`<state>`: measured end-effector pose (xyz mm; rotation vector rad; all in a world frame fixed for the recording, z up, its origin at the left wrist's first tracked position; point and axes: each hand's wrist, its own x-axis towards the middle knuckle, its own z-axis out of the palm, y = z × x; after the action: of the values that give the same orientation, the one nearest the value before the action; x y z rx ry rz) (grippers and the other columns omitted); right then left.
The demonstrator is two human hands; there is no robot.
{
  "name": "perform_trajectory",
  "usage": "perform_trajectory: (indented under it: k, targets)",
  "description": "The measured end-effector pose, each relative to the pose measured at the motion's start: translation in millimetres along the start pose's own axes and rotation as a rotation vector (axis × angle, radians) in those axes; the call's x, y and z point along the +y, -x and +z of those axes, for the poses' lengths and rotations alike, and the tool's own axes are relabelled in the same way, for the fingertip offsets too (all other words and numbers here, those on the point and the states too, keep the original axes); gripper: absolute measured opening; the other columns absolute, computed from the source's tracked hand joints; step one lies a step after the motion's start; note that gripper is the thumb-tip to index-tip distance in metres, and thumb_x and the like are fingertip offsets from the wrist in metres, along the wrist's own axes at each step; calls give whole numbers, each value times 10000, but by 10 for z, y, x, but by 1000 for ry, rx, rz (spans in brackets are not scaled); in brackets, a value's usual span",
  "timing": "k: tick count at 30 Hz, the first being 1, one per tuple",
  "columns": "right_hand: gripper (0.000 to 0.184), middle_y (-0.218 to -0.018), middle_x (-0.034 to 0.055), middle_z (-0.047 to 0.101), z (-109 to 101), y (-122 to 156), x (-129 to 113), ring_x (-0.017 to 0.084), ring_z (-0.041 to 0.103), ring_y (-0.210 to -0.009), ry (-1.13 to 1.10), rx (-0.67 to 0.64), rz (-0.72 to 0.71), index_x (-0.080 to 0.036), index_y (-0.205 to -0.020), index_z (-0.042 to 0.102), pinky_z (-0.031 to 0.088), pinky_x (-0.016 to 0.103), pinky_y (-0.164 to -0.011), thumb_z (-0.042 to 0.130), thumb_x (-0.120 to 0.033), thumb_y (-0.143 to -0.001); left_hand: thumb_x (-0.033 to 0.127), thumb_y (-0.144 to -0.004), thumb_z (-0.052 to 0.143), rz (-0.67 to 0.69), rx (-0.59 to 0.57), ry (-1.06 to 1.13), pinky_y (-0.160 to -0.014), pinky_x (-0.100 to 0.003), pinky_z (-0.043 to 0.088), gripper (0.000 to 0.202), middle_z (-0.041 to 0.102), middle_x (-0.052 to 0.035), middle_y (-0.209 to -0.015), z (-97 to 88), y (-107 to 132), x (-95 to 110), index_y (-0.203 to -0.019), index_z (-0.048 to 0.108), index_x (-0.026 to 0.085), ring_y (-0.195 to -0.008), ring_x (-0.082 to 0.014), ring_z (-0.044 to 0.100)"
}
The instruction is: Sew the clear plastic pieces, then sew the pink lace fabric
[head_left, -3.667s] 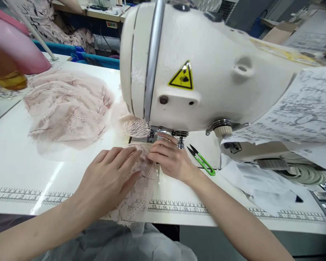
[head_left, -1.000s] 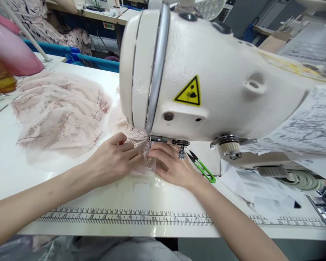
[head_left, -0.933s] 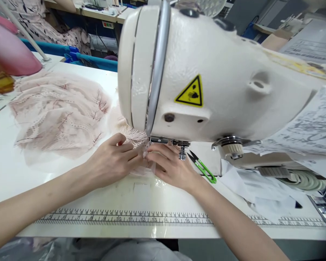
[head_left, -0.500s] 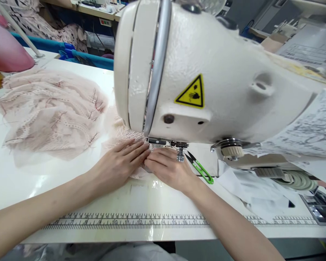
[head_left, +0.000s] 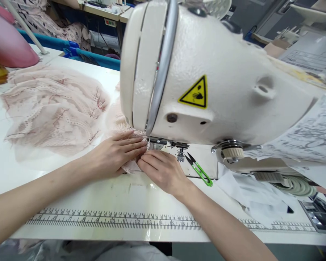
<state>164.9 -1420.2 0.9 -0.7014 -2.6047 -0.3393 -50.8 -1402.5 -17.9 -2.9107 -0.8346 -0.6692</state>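
My left hand (head_left: 115,154) lies flat on pale pink lace fabric (head_left: 130,166), its fingers stretched toward the needle area of a white sewing machine (head_left: 220,69). Close by on the right, my right hand (head_left: 163,172) has its fingers curled down and pinched on the fabric's near edge. A narrow strip of lace shows between the fingertips and the metal needle plate (head_left: 156,146). The machine's head hides the needle tip and part of the cloth behind it. Green thread snips (head_left: 202,172) lie right of my right hand, blades pointing to the machine.
A heap of pink lace cloth (head_left: 54,108) is on the table at left. A printed ruler (head_left: 111,220) runs along the front edge. White scraps (head_left: 255,192) and a coiled pale band (head_left: 299,186) lie at right. A pink rounded object (head_left: 13,40) stands far left.
Both hands have shifted slightly left, away from the needle area, exposing more of the metal plate and lace strip. The right hand has also come a little nearer. The view has moved slightly.
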Motion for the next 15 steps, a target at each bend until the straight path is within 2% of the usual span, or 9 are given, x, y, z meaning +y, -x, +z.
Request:
perform_trajectory:
  k: [8, 15]
  targets:
    - [210, -866, 4, 686, 62, 42, 15, 134, 599, -913, 2, -46, 53, -208, -907, 667, 506, 231, -723, 514, -64, -917, 158, -838, 409, -27, -16, -48, -1219, -382, 207, 525, 547, -47, -1405, 27, 18, -37, -1350, 526, 137, -1351, -193, 459]
    - [212, -887, 17, 680, 55, 45, 41, 138, 595, -934, -36, -65, 107, -209, -932, 673, 483, 252, -765, 501, -86, -941, 163, -805, 418, -53, -39, -88, -1198, -414, 264, 573, 567, -66, -1384, 29, -7, -11, -1369, 506, 130, -1352, -215, 459]
